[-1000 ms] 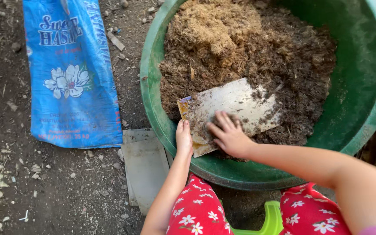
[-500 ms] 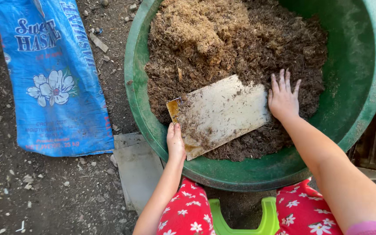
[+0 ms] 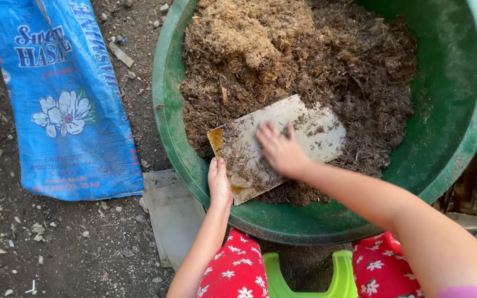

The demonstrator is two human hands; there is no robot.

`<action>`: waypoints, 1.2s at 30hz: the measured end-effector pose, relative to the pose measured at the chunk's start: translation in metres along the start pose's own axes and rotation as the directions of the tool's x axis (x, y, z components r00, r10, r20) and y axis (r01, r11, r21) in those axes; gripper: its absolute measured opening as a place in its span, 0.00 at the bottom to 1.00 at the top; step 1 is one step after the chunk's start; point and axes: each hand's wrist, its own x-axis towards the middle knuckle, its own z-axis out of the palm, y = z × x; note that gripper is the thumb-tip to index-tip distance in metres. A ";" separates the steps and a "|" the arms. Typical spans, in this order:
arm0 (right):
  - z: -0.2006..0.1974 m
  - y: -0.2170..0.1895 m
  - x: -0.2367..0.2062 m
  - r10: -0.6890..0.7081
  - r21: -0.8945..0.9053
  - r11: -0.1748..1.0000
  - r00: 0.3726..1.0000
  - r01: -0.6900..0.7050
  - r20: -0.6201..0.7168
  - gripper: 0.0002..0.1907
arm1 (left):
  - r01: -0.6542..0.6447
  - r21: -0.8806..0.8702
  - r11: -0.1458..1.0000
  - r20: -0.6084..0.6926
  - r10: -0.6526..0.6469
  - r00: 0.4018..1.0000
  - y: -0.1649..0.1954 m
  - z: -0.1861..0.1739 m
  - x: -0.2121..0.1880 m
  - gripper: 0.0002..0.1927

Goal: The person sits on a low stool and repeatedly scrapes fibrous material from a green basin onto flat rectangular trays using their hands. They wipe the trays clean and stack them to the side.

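**Flat board held over brown mix in a green basin**

A blue woven sack (image 3: 64, 99) is laid flat on the dirt ground (image 3: 40, 243) at the left of the view. It is rectangular, with darker blue lettering near its top, a white flower printed at its middle and small print near its lower edge. Just beside its lower right corner, a grey flat slab (image 3: 173, 215) is seen on the ground, partly tucked under the rim of a large round green basin (image 3: 459, 110).

The basin is filled with a brown, fibrous mix (image 3: 316, 60), paler and heaped at the top left. On this mix, near the basin's near wall, a pale flat board (image 3: 310, 129) is rested at a tilt, smeared with brown crumbs.

The board's near lower edge is gripped by the left hand (image 3: 219, 182), fingers closed over it. The right hand (image 3: 280, 149) is pressed open and flat on the board's face, fingers spread; it is blurred.

The ground is dark packed earth strewn with small stones. At the bottom edge, red flowered cloth (image 3: 233, 276) and a bright green plastic stool (image 3: 305, 278) are seen.
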 end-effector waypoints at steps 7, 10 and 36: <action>-0.052 0.166 -0.040 0.407 -0.231 0.825 0.826 -0.515 -0.390 0.38 | 0.006 -0.073 0.997 0.038 -0.003 0.999 0.002 0.003 0.000 0.21; -0.050 0.218 -0.077 0.673 0.195 0.739 0.688 -0.645 -0.271 0.45 | 0.028 -0.045 0.999 0.032 -0.026 0.999 0.005 0.004 -0.003 0.20; 0.001 0.176 -0.125 0.534 0.103 0.795 0.769 -0.598 0.352 0.57 | 0.106 -0.127 0.986 -0.055 -0.113 0.992 0.028 0.020 -0.013 0.25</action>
